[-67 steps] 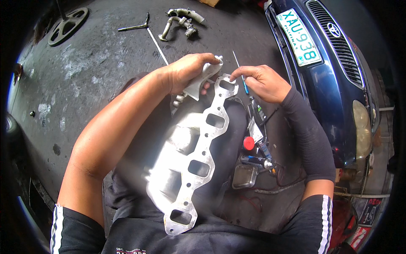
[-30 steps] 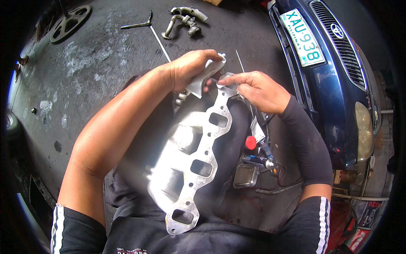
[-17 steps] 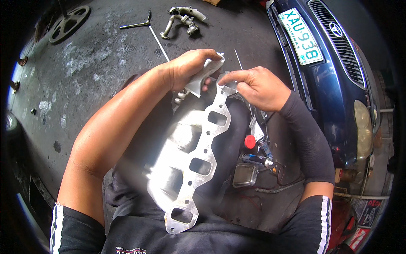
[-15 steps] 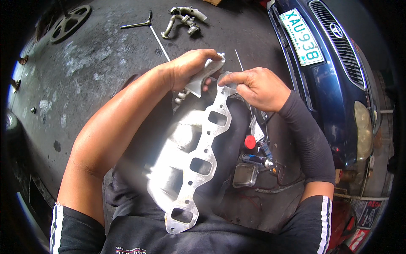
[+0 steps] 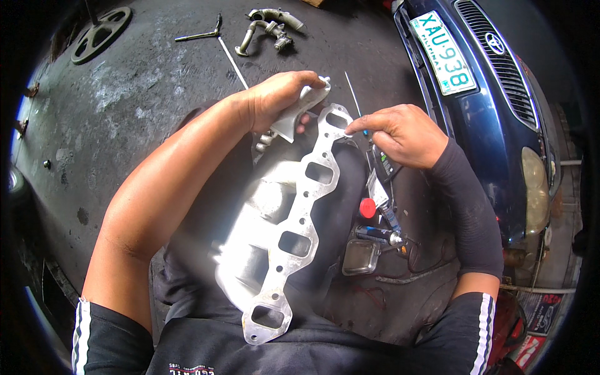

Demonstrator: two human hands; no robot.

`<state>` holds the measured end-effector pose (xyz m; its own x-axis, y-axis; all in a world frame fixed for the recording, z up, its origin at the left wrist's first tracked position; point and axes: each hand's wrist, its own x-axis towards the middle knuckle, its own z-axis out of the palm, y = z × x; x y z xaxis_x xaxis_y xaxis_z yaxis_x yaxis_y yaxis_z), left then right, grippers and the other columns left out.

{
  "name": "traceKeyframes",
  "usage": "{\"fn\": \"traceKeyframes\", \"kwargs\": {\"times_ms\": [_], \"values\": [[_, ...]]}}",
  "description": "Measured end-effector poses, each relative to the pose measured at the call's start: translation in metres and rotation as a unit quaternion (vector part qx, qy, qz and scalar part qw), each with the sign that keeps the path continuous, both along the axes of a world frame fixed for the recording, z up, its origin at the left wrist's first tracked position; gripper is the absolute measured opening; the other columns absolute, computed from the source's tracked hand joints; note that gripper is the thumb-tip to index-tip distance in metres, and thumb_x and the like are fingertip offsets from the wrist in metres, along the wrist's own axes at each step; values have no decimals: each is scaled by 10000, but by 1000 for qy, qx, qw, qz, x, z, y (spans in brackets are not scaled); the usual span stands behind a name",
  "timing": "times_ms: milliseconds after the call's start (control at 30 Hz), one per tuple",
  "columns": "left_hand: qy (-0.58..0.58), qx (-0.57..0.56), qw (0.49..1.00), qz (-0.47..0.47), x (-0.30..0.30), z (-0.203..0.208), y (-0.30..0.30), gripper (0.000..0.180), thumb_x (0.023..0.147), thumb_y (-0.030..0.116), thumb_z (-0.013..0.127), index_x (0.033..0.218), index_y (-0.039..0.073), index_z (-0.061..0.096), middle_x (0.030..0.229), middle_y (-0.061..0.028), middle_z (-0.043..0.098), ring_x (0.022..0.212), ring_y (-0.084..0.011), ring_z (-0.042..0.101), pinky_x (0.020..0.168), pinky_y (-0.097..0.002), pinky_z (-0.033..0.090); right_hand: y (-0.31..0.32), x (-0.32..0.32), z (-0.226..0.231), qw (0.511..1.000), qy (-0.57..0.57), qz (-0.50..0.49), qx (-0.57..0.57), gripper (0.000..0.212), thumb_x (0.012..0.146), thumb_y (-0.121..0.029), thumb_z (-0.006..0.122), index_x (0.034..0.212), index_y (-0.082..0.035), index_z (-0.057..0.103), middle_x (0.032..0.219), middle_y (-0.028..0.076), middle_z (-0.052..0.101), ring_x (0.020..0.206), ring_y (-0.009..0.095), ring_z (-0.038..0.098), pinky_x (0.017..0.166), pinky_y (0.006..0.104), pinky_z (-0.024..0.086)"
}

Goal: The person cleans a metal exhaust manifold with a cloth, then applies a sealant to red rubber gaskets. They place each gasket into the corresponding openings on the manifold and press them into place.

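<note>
I see my left hand (image 5: 278, 100) gripping the far end of the metal manifold (image 5: 294, 219) lying across my lap, steadying it while my right hand (image 5: 403, 134) pinches closed at its top flange corner.

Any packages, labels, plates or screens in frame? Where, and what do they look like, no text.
Licence plate: on the dark blue car's bumper, upper right; white-green rectangle, dark characters.
Tube with red cap: on the floor beside the metal manifold; flat, whitish.
Printed papers: floor, lower right; red and white.
No screens visible.
</note>
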<state>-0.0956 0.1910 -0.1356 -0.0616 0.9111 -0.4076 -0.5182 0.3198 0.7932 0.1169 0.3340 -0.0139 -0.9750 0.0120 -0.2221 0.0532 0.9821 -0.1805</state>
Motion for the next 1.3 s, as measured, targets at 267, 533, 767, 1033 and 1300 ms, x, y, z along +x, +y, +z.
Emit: {"fn": "traceKeyframes", "kwargs": {"times_ms": [267,533,767,1033,1300], "values": [[0,-9,1000,5,0,0,1,507,1137,437,549,1285,-19,713,722,-29,620,573,-110,587,554,-297,542,-4,11,0,975,-48,-158,-150,474,994,-67,535,1375,-113,814,723,107,659,623,166,602,670,375,540],[-2,-12,1000,-10,-7,-6,3,382,1077,363,650,1283,46,708,1010,-99,715,713,-175,658,614,-371,602,-24,27,-34,900,-64,-258,-345,630,1036,-29,473,1628,-151,649,830,-90,522,697,10,403,641,227,400],[-15,-8,1000,-24,-9,-9,3,383,1096,363,628,1292,45,716,1024,-101,720,726,-178,656,626,-369,604,-32,11,-35,856,-112,-251,-439,632,1012,-56,489,1617,-123,660,813,-106,475,724,20,405,695,224,386],[-4,-9,1000,-9,-5,-5,3,484,1114,433,580,1267,-4,721,807,-57,645,635,-154,619,601,-330,559,-59,19,-23,913,-91,-194,-346,720,974,15,482,1665,-144,602,775,-46,518,701,47,454,719,264,460],[21,-16,1000,1,0,1,0,536,1122,465,555,1258,-24,727,727,-32,611,594,-139,599,592,-316,540,-90,20,-11,930,-117,-183,-295,736,986,36,478,1706,-109,527,747,40,494,685,108,508,753,300,506]]}}
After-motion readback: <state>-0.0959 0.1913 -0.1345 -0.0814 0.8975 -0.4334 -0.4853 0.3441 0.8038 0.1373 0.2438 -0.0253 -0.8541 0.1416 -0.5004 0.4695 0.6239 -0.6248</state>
